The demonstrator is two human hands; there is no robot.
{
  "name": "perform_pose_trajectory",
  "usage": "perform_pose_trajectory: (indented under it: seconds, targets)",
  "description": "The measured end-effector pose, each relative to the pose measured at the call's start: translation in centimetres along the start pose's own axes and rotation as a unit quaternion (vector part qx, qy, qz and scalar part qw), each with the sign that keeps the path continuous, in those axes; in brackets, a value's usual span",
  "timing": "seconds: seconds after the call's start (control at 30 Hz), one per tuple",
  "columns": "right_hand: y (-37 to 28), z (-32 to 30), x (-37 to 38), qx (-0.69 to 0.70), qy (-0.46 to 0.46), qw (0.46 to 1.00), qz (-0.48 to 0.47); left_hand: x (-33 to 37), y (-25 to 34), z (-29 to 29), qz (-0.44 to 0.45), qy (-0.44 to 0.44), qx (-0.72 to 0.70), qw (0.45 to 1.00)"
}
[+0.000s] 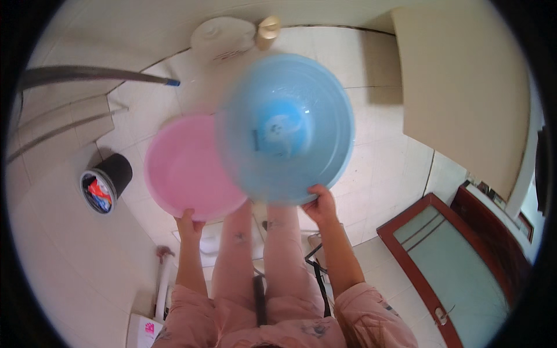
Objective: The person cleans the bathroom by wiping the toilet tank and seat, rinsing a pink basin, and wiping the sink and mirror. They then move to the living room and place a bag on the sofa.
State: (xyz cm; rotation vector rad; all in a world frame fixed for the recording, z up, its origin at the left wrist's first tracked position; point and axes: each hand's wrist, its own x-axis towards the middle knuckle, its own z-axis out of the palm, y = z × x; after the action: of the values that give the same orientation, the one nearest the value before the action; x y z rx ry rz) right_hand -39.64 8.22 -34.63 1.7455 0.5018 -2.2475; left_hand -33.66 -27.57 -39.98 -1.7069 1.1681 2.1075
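A round pink basin [185, 168] is gripped at its near rim by my left hand [189, 224]. My right hand [320, 206] has hold of the near rim of a larger light-blue basin [333, 133], thumb over the edge. The blue basin's left side overlaps the pink one and hides part of it. Inside the blue basin, the bottom has a brighter blue round patch with a pale printed picture, and wet shine shows on its wall. No other thing is visible in the pink basin.
To the left stands a black bin [119, 173] with colourful rubbish. A white jug [223, 37] and a gold-coloured bottle [268, 32] are by the far wall. A beige cabinet [458, 98] is at right, above a red-framed glass door [447, 267]. A grey pole [98, 74] reaches in from the left.
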Motion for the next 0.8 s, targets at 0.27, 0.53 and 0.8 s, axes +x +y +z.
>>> perform_pose_trajectory:
  seconds: [0.27,0.53,0.8]
  targets:
    - [3.6,-6.3,-7.1,-0.058,-0.025,0.993,-0.100,-8.2,0.4,2.3,0.046,-0.025,0.261,0.964]
    - [-7.1,-26.0,-13.8,-0.232,0.496,0.726,-0.416,-10.1,5.4,2.1,0.203,-0.036,0.326,0.923]
    - [-18.0,-32.9,-17.5,-0.638,0.504,0.496,-0.306,-13.5,5.6,5.1,0.510,-0.055,0.594,0.619]
